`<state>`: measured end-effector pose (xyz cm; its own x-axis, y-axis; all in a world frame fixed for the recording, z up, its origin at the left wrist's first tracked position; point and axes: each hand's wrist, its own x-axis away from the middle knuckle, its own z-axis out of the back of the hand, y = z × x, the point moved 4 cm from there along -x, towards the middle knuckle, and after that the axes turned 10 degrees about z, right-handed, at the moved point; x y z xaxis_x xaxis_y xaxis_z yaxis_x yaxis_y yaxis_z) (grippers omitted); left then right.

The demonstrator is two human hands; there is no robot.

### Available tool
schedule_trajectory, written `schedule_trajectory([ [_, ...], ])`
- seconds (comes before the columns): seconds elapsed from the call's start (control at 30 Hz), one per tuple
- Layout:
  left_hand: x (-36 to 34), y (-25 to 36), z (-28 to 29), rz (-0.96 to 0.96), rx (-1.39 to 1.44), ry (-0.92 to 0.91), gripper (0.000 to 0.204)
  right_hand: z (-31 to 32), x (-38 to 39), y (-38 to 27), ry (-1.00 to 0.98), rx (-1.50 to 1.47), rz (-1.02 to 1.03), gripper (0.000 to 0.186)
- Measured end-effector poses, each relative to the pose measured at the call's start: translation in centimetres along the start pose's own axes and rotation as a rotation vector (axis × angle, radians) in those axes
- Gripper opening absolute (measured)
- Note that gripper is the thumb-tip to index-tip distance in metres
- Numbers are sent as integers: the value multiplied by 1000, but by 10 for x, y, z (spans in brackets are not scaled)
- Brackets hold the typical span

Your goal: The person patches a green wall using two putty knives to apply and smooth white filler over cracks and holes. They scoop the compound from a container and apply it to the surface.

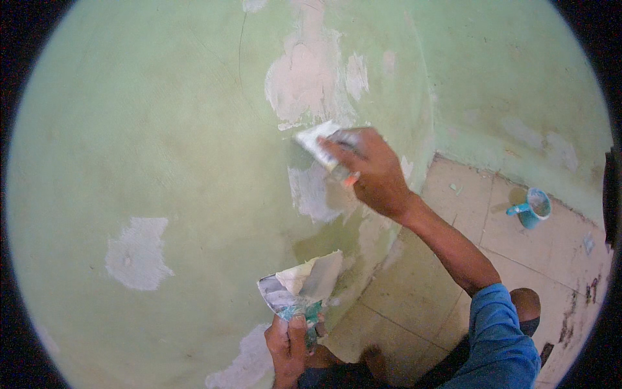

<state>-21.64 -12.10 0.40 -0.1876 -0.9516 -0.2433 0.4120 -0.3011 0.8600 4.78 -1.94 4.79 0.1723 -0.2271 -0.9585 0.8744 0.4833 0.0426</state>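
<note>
My right hand is closed round the handle of a putty knife, whose pale blade lies at the green wall just under a large patch of whitish filler. Motion smears the blade a little, so I cannot tell whether its edge touches. Lower down, my left hand grips a wide scraper by its teal, putty-smeared handle. A lump of cream putty sits on that scraper's blade, which is held tilted near the wall.
Other filler patches mark the wall, one at the left and one below the right hand. On the tiled floor at the right stands a blue mug. A second green wall meets the first at a corner.
</note>
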Motion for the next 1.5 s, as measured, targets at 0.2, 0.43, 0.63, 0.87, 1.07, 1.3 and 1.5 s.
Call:
schedule_trajectory([
  [0.2, 4, -23, 0, 13, 167, 23, 23, 18, -43, 69, 318, -18, -241, 47],
  [0.43, 4, -12, 0, 65, 60, 39, 23, 7, -39, 31, 194, 66, -117, 47],
  [0.63, 4, -2, -1, 49, 69, 8, 24, 11, 0, 12, -7, -41, 30, 47],
  [0.87, 5, -14, 0, -2, -36, 140, 26, 9, -27, 59, 180, 107, -268, 43],
  [1.07, 0, 0, 2, -45, -57, 26, 33, 11, 8, 8, -58, -169, -64, 49],
  [1.3, 2, -22, -2, 148, 171, -110, 38, 54, -77, 113, 322, -50, -261, 26],
  [1.5, -2, -21, -14, 291, 359, -64, 39, 62, -148, 202, 325, -72, -479, 27],
])
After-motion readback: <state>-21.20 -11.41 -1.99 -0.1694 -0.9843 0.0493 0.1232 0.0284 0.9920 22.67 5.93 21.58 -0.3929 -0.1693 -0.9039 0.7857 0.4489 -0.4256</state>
